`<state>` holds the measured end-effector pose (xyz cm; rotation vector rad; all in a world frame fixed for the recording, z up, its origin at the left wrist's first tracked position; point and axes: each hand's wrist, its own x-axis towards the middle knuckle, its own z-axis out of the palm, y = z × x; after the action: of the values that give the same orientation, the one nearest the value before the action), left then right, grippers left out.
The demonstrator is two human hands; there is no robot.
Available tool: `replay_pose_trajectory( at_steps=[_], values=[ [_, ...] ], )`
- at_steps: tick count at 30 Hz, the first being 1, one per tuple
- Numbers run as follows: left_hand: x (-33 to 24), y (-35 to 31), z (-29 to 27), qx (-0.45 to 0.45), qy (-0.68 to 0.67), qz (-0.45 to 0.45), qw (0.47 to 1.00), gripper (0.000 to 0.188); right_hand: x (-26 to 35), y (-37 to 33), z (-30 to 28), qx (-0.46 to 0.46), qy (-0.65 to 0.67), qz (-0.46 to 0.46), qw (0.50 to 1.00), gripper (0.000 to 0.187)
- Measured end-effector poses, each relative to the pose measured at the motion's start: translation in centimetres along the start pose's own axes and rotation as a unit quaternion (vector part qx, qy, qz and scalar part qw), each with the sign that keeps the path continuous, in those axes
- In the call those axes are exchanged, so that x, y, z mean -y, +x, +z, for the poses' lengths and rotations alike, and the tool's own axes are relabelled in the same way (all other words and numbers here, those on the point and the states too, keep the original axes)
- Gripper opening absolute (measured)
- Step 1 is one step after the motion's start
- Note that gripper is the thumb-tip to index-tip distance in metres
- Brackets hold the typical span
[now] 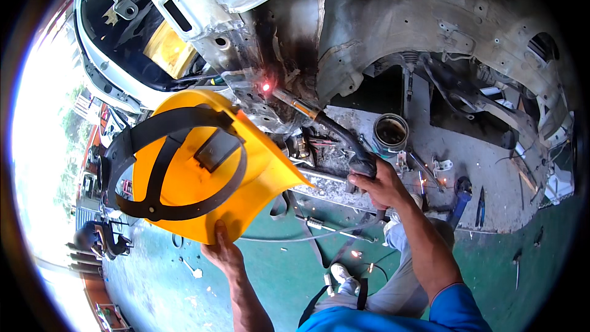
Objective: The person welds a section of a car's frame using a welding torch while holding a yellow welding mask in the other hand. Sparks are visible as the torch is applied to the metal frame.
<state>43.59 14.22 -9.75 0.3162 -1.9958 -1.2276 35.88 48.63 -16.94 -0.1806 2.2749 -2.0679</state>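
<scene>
My left hand [223,253] is closed on the lower edge of a yellow welding mask [264,169], its black headband and dark viewing window facing me. In my right hand [386,185] is the black handle of a welding torch [335,124]. The torch's neck points up and left to a bare, scorched panel of a car body [279,24]. A bright red glow [266,87] shows at the torch's tip, against the metal. The mask stands just left of and below that spot.
A round can [391,133] stands on the grey platform [491,172] under the wheel arch. A blue angle grinder [460,200] and pliers [480,208] lie to its right. Sparks [356,253] and a cable [307,238] are near my legs. Far left, a person [98,238] sits.
</scene>
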Motion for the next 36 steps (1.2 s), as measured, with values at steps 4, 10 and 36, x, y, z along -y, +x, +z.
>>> replay_pose_trajectory(
  at_steps=[4,10,36],
  values=[
    [1.4,0.1,-1.0,-0.011,0.002,-0.01,1.0,0.034,-0.1,0.2,0.2,-0.008,-0.029,0.007,1.0,0.034],
    [0.7,0.3,-0.6,-0.021,-0.005,-0.006,1.0,0.034,0.7,0.4,0.7,-0.002,-0.024,0.012,1.0,0.033],
    [-3.4,0.5,3.8,0.095,-0.026,0.078,0.992,0.022,1.3,0.4,1.1,-0.004,-0.115,-0.068,0.991,0.028]
  ],
)
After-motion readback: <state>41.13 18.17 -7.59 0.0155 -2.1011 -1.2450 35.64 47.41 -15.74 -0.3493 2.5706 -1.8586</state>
